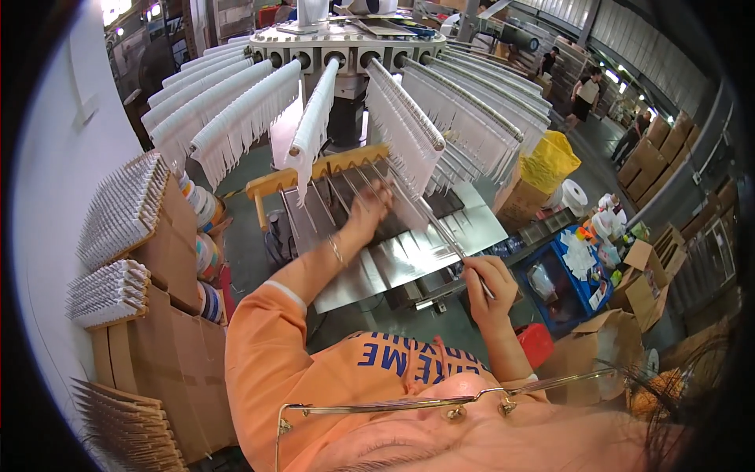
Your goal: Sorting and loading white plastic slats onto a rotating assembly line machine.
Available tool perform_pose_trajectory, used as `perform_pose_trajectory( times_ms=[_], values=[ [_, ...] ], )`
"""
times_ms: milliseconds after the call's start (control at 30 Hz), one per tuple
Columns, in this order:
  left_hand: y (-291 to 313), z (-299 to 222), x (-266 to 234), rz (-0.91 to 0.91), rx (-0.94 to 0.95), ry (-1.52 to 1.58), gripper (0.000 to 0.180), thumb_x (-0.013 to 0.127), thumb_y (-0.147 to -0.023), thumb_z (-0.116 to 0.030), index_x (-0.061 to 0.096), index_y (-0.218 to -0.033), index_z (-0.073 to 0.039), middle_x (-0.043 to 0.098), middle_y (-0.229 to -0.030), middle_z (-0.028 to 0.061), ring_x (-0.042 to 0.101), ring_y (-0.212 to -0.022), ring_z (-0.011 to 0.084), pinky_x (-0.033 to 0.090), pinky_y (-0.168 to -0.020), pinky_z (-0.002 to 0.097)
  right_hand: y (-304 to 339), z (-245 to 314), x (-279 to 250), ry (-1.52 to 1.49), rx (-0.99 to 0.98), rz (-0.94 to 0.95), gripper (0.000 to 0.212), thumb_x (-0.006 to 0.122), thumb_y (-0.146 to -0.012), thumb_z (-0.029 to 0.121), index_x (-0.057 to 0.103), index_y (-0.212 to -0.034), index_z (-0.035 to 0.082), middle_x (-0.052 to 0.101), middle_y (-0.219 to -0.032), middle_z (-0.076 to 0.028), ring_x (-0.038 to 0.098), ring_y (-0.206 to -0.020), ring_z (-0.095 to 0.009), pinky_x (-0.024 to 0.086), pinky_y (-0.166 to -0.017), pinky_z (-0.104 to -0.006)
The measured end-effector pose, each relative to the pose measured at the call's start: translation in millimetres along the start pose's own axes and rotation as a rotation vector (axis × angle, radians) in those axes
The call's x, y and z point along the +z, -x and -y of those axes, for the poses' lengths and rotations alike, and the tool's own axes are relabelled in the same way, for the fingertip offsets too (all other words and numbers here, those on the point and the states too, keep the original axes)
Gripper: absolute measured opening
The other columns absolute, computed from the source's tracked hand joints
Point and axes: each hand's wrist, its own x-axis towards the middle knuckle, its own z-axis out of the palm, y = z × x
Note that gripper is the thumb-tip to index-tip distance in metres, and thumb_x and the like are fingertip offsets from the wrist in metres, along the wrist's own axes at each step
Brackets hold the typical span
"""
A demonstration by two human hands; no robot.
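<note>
My right hand (489, 287) is closed round the near end of a thin metal rod (447, 234), which slants up and away towards the machine. My left hand (373, 206), smeared by motion, is beside that rod near a blurred white patch of hanging strands; its finger pose is unclear. Ahead, a round grey machine head (346, 49) bears many outward-pointing rods draped with white strands (405, 118). Under them, a notched wooden rack (318, 169) holds several bare metal rods above a shiny metal tray (393, 263).
On the left, cardboard boxes (169, 330) carry stacked bundles of white-tipped rods (122, 208). To the right are a yellow bag (550, 161), a blue crate (562, 275), white spools and open cartons (598, 346). Other people stand farther off by stacked boxes.
</note>
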Motion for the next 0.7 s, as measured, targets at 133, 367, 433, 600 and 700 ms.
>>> perform_pose_trajectory(
  times_ms=[133,367,433,600,700],
  values=[
    [38.1,-4.5,18.5,0.221,0.055,-0.220,0.023,0.055,-0.085,-0.015,0.057,-0.104,-0.003,0.047,-0.065,-0.0029,0.038,-0.051,0.0047,0.031,-0.045,0.0185,22.2,-5.5,-19.3,-0.011,-0.007,-0.037,0.011,0.053,-0.075,-0.004,0.060,-0.083,-0.004,0.058,-0.072,-0.011,0.056,-0.063,-0.017,0.044,-0.057,-0.0247],
    [-51.0,13.4,-19.1,-0.122,0.017,-0.026,0.026,0.051,-0.086,-0.020,0.052,-0.111,-0.012,0.041,-0.062,-0.0065,0.036,-0.045,0.0048,0.027,-0.041,0.0187,27.2,4.8,-44.8,0.030,0.025,-0.072,0.012,0.050,-0.075,-0.006,0.060,-0.082,-0.004,0.057,-0.073,-0.011,0.055,-0.061,-0.016,0.043,-0.056,-0.0226],
    [-68.7,25.7,-30.5,0.015,0.062,0.275,0.022,0.051,-0.084,-0.018,0.053,-0.105,-0.010,0.044,-0.065,-0.0046,0.036,-0.043,0.0063,0.029,-0.040,0.0195,12.6,3.8,-35.0,0.018,0.038,-0.074,0.012,0.050,-0.076,-0.006,0.060,-0.082,-0.004,0.057,-0.074,-0.011,0.054,-0.060,-0.014,0.042,-0.055,-0.0214],
    [-48.6,14.6,12.0,-0.049,0.231,0.071,0.015,0.045,-0.085,-0.006,0.056,-0.096,-0.007,0.057,-0.080,0.0018,0.053,-0.062,0.0076,0.036,-0.045,0.0215,4.8,-13.7,-13.5,-0.191,0.308,-0.017,0.013,0.051,-0.080,-0.005,0.059,-0.089,-0.004,0.057,-0.075,-0.007,0.054,-0.061,-0.009,0.040,-0.054,-0.0191],
    [-21.4,16.3,20.9,0.015,0.154,-0.052,0.017,0.048,-0.085,-0.009,0.055,-0.100,-0.005,0.054,-0.077,0.0002,0.047,-0.060,0.0059,0.033,-0.045,0.0202,15.7,-12.4,-13.5,-0.405,0.430,-0.109,0.016,0.046,-0.085,0.003,0.058,-0.093,-0.004,0.057,-0.075,-0.008,0.056,-0.063,-0.012,0.043,-0.056,-0.0221]
  ],
)
